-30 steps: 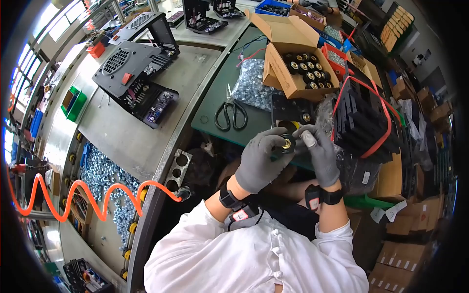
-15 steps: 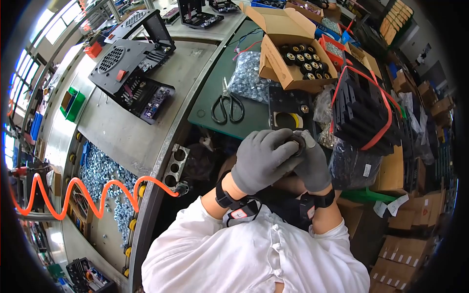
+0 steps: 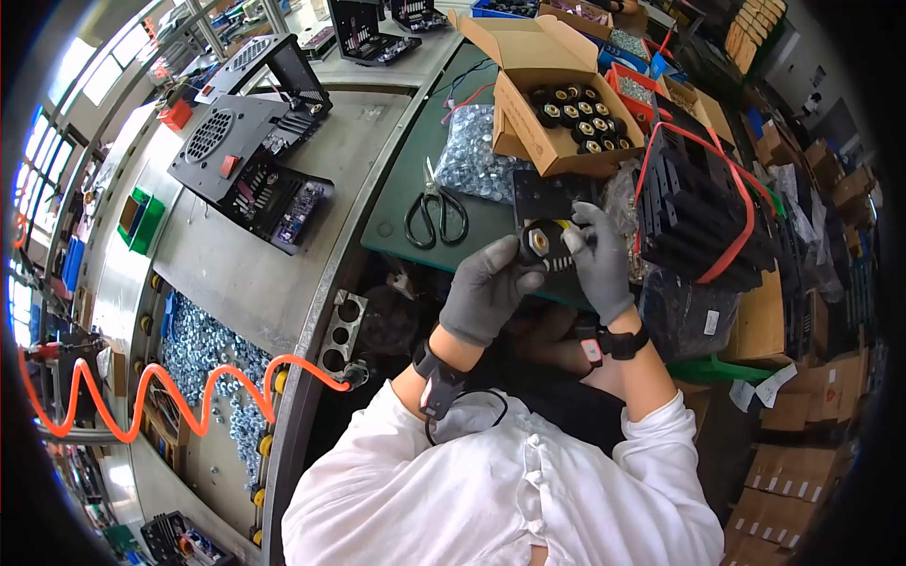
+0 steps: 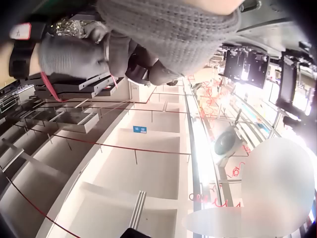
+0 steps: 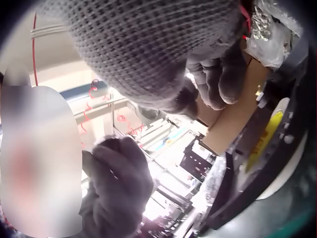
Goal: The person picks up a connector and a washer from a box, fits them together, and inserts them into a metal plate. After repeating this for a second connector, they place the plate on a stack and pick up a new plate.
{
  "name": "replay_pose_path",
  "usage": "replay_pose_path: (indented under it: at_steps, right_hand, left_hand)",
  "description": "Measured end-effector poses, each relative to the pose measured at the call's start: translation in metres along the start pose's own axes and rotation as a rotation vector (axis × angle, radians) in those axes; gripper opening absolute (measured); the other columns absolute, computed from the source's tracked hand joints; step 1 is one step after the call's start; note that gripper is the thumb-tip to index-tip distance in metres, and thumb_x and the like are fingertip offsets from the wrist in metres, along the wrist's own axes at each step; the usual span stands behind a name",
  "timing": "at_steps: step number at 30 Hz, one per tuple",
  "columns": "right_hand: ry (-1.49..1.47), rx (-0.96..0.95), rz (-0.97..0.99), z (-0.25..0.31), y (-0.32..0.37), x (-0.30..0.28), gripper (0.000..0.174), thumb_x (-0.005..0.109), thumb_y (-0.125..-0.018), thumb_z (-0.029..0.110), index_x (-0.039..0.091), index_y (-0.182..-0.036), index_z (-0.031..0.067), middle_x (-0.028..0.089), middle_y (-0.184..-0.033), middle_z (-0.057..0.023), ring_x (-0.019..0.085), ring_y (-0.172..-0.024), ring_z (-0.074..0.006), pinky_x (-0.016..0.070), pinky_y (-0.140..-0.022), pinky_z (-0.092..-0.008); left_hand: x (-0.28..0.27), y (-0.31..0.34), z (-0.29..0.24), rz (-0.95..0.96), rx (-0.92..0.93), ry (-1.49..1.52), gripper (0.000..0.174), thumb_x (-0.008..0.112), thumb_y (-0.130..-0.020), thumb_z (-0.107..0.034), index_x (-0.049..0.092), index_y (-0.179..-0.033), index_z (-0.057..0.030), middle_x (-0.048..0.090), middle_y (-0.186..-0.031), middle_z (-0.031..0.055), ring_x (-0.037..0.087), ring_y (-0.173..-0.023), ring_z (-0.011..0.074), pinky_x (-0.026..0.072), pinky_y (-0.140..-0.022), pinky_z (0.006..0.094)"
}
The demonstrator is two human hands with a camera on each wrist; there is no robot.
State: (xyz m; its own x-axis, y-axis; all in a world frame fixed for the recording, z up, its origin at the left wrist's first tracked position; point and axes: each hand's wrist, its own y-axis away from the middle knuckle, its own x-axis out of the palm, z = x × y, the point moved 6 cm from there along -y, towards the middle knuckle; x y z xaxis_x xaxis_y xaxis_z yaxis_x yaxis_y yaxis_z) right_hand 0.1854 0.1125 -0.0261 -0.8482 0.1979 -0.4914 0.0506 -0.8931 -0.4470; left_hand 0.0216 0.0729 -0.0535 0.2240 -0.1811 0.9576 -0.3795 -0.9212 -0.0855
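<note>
My gloved left hand (image 3: pixel 483 291) pinches a round black part (image 3: pixel 538 241) with a brass-coloured centre, its face turned up. Just to its right, my gloved right hand (image 3: pixel 604 264) has its fingers bent and spread, with no object visible in them. Below and beyond the hands, a black plate (image 3: pixel 543 193) lies on the green mat. A yellow mark (image 5: pixel 265 141) shows beside the plate's round opening in the right wrist view. There, the left hand (image 5: pixel 119 183) is low and the right hand's fingers (image 5: pixel 218 87) hang bent above. The left wrist view shows both gloves (image 4: pixel 168 37) close together.
Black-handled scissors (image 3: pixel 435 217) and a bag of metal pieces (image 3: pixel 475 151) lie on the green mat (image 3: pixel 387 212). A carton (image 3: pixel 528 118) holds several round black parts. Strapped black panels (image 3: pixel 703 203) stand at the right. A metal bench with black housings (image 3: pixel 231 141) is at the left.
The hands have come apart from around the round part. It is now in the left hand with its brass centre showing, and the right hand has moved up and away from it.
</note>
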Motion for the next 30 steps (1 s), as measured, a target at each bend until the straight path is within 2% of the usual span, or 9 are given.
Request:
replay_pose_path:
  at_steps: [3,8,9,15,17,18,23,26,30]
  right_hand:
    - [-0.219,-0.057,0.055,0.063,-0.003,-0.003,0.038,0.072,-0.085,0.014,0.059,-0.121,0.0071,0.063,-0.113,-0.0111,0.063,-0.087,-0.0199,0.0512,-0.076,-0.0330]
    - [0.391,-0.202,0.034,0.023,-0.009,-0.012,0.044,0.077,-0.078,0.013,0.060,-0.117,0.0027,0.062,-0.116,-0.0089,0.057,-0.077,-0.0181,0.0510,-0.075,-0.0308]
    - [0.127,0.082,0.123,-0.004,-0.003,-0.012,0.044,0.077,-0.078,0.013,0.060,-0.117,0.0028,0.062,-0.114,-0.0088,0.055,-0.074,-0.0183,0.0502,-0.075,-0.0301]
    - [-0.048,-0.198,0.114,0.053,-0.003,0.002,0.039,0.076,-0.079,0.012,0.061,-0.114,0.0014,0.061,-0.106,-0.0079,0.053,-0.073,-0.0156,0.0483,-0.074,-0.0285]
    - [0.284,-0.119,0.060,0.007,-0.004,-0.007,0.038,0.076,-0.079,0.012,0.062,-0.112,0.0011,0.061,-0.105,-0.0075,0.053,-0.074,-0.0142,0.0478,-0.072,-0.0290]
    - [0.025,0.127,0.083,-0.019,0.004,-0.007,0.036,0.076,-0.080,0.011,0.062,-0.111,0.0010,0.062,-0.105,-0.0073,0.054,-0.073,-0.0140,0.0481,-0.070,-0.0288]
    - [-0.135,-0.077,0.090,0.062,0.003,0.001,0.030,0.073,-0.082,0.009,0.063,-0.108,0.0014,0.063,-0.100,-0.0081,0.053,-0.070,-0.0137,0.0474,-0.066,-0.0280]
    - [0.070,-0.034,0.057,0.025,-0.002,-0.005,0.029,0.077,-0.080,0.015,0.063,-0.102,0.0018,0.064,-0.095,-0.0078,0.058,-0.069,-0.0156,0.0478,-0.065,-0.0291]
    - [-0.101,-0.072,0.173,0.068,0.007,0.005,0.024,0.073,-0.085,0.013,0.063,-0.104,0.0019,0.066,-0.091,-0.0065,0.062,-0.076,-0.0125,0.0498,-0.068,-0.0269]
  left_hand:
    - [-0.003,-0.006,0.008,0.017,-0.005,-0.028,0.033,0.049,-0.100,-0.018,0.053,-0.124,0.0053,0.064,-0.111,0.0113,0.065,-0.094,0.0173,0.0564,-0.078,0.0249]
    - [-0.018,-0.004,-0.003,0.035,0.150,-0.045,0.025,0.047,-0.101,-0.008,0.052,-0.121,0.0063,0.060,-0.117,0.0124,0.061,-0.104,0.0192,0.0561,-0.084,0.0268]
    - [-0.019,-0.006,-0.004,0.035,0.151,-0.044,0.025,0.047,-0.101,-0.008,0.052,-0.121,0.0063,0.060,-0.117,0.0124,0.061,-0.104,0.0192,0.0561,-0.084,0.0268]
    - [-0.009,-0.010,0.016,0.178,-0.040,0.214,0.028,0.052,-0.100,-0.011,0.052,-0.121,0.0071,0.060,-0.119,0.0133,0.061,-0.103,0.0212,0.0559,-0.084,0.0267]
    - [-0.028,-0.005,0.000,-0.043,0.252,-0.234,0.033,0.051,-0.101,-0.018,0.052,-0.122,0.0070,0.061,-0.115,0.0143,0.062,-0.100,0.0227,0.0569,-0.081,0.0280]
    - [-0.027,-0.008,-0.004,-0.039,0.256,-0.239,0.033,0.051,-0.101,-0.018,0.052,-0.122,0.0070,0.061,-0.115,0.0143,0.062,-0.100,0.0227,0.0569,-0.081,0.0280]
    - [-0.015,-0.007,0.014,0.096,-0.023,0.148,0.034,0.050,-0.102,-0.022,0.053,-0.122,0.0049,0.062,-0.117,0.0139,0.063,-0.096,0.0208,0.0571,-0.082,0.0283]
    - [-0.017,0.000,-0.002,-0.007,0.343,-0.701,0.031,0.049,-0.102,-0.019,0.052,-0.123,0.0034,0.062,-0.114,0.0107,0.062,-0.097,0.0177,0.0557,-0.084,0.0273]
    - [-0.020,-0.004,0.013,0.095,0.101,-0.109,0.030,0.048,-0.102,-0.017,0.052,-0.122,0.0034,0.061,-0.117,0.0113,0.062,-0.099,0.0175,0.0560,-0.083,0.0277]
